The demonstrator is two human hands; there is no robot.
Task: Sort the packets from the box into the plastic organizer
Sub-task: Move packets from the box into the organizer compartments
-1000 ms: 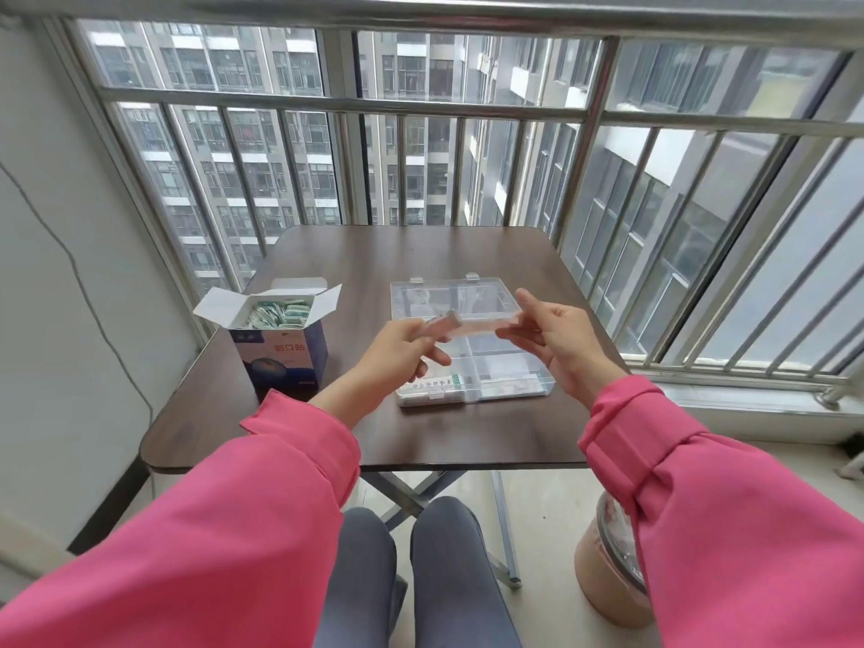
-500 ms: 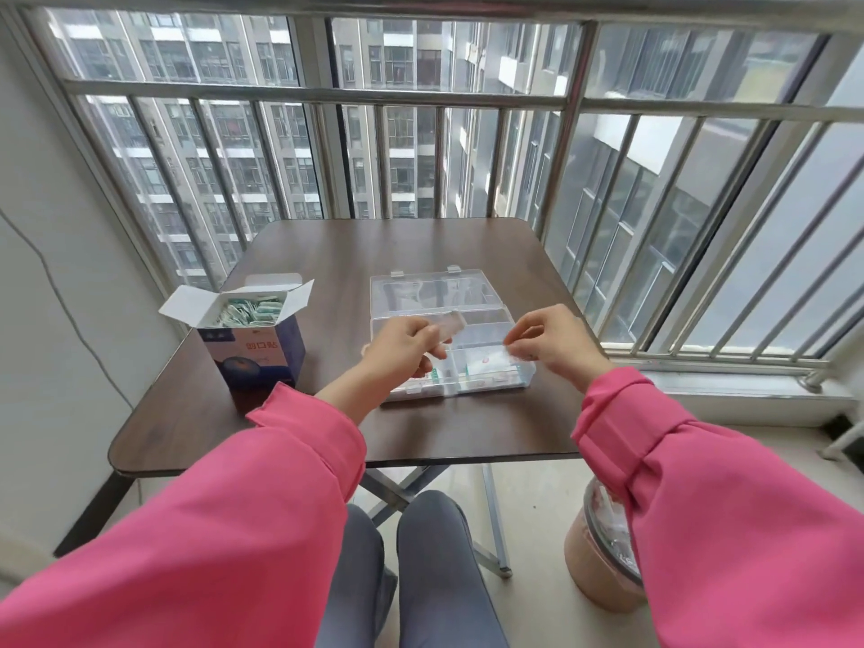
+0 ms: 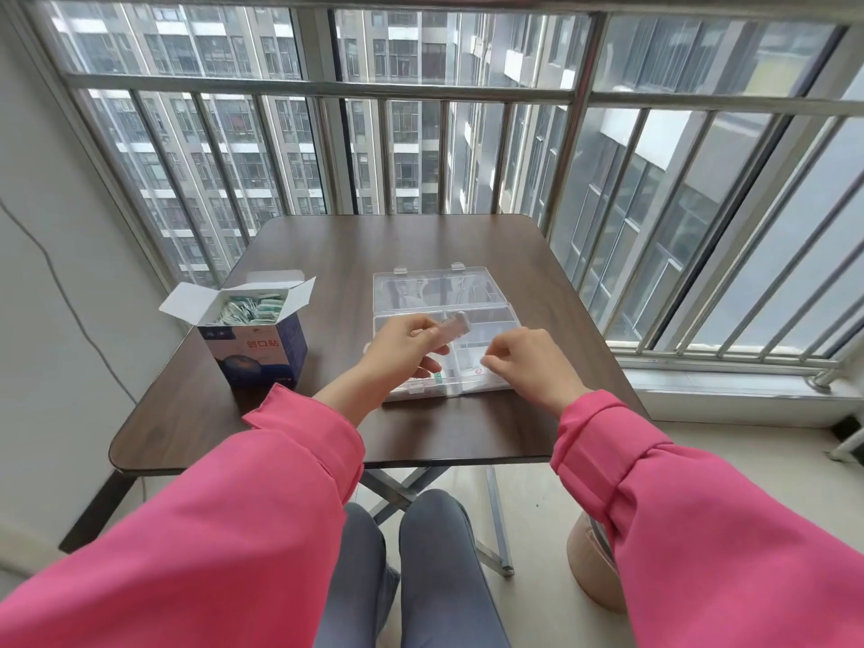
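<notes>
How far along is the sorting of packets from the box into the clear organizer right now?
Early on. A few packets already lie in the organizer. The left hand holds a strip over it; the right hand reaches into a front compartment. The box still looks full.

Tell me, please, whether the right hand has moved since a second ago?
Yes. The right hand has come down from above the clear plastic organizer to its near right compartment.
</notes>
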